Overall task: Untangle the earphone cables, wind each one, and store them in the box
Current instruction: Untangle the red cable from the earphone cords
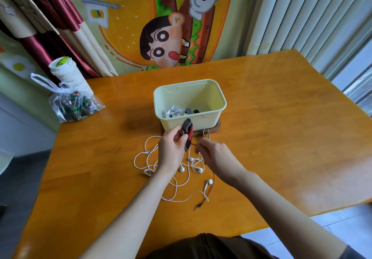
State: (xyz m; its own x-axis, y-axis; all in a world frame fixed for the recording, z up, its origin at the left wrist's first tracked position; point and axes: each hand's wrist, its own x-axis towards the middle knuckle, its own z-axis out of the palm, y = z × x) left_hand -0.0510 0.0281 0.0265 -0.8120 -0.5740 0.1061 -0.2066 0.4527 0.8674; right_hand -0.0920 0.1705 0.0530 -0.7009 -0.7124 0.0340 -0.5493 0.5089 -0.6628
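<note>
An orange wooden surface (281, 138) carries a pale yellow plastic box (209, 120). Just before it, the left hand (171, 148) curls its fingers round a grey winder (186, 125) wrapped in red earphone cable (190, 136). The right hand (213, 156) pinches the loose red strand between its fingers. Tangled white earphone cables (161, 164) lie beneath both hands.

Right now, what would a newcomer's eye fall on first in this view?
Mid-table, the left hand grips a grey-and-red bundle while the right hand pinches the thin red cable leading from it. Beneath them a tangle of white earphone cables sprawls on the orange wooden table, and just behind stands the pale yellow plastic box with white earphones already inside.
</note>
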